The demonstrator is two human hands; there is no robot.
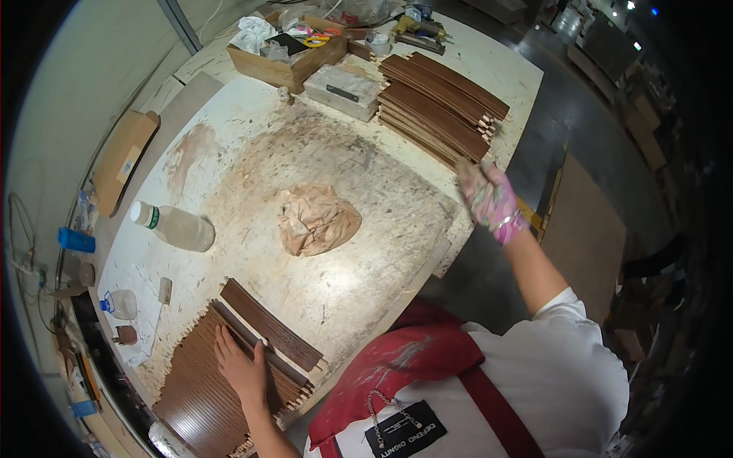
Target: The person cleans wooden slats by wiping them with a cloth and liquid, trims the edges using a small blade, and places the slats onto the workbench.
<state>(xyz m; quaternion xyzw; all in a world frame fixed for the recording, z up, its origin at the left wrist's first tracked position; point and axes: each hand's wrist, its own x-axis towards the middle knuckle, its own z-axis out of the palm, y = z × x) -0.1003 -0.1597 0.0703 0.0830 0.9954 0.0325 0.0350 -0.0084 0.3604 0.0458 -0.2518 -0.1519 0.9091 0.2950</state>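
My bare left hand [243, 368] lies open, fingers outstretched, on a row of narrow dark-brown wooden slats [200, 374] set side by side at the table's near left. One separate slat [272, 324] rests just to the right of that row, angled, with a gap between. My right hand [491, 200], in a pink patterned glove, is stretched out at the table's right edge. Its fingers are extended beside the near end of a stack of brown slats [435, 122] with pale tenon ends; whether they touch it is unclear.
A crumpled tan cloth [317, 219] lies mid-table. Left of it stands a clear bottle with a white cap [174, 227]. Toward the back are a grey block [341, 93], a wooden box of odds and ends [286, 67] and a nail gun [420, 32]. Cardboard [124, 162] leans at left.
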